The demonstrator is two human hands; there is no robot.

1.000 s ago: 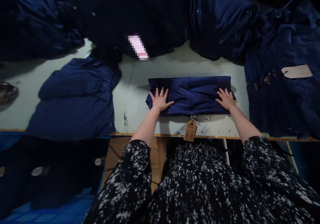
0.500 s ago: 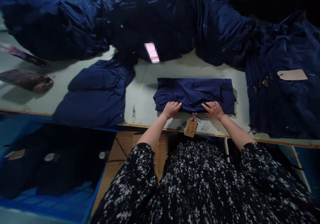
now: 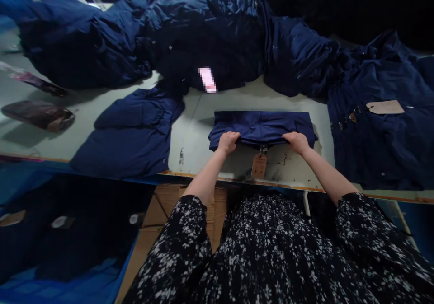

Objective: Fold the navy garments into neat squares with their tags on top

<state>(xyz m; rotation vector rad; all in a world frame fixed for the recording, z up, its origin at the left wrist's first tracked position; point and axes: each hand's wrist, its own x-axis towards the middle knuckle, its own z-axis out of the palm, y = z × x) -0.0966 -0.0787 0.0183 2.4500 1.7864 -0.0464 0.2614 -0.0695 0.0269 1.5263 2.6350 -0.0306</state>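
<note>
A folded navy garment (image 3: 262, 124) lies across the table in front of me. My left hand (image 3: 229, 142) grips its near edge toward the left end, fingers curled over the cloth. Toward the right end, my right hand (image 3: 297, 142) holds the same edge in a like grip. The near edge looks slightly raised off the table. Between my hands a brown cardboard hang tag (image 3: 259, 166) hangs from the garment and rests on the tabletop. My fingertips under the cloth are hidden.
Another folded navy garment (image 3: 125, 137) lies to the left. Piled navy clothing (image 3: 210, 33) lines the back; a stack with a pale tag (image 3: 385, 107) sits right. A dark pouch (image 3: 39, 115) lies far left. Below the table edge stands a blue crate (image 3: 125, 268) beside a cardboard box (image 3: 149, 236).
My hands have gone from lying on the garment's near edge to gripping it, and that edge has shifted slightly away from me. The hang tag has straightened. The view has tilted a little.
</note>
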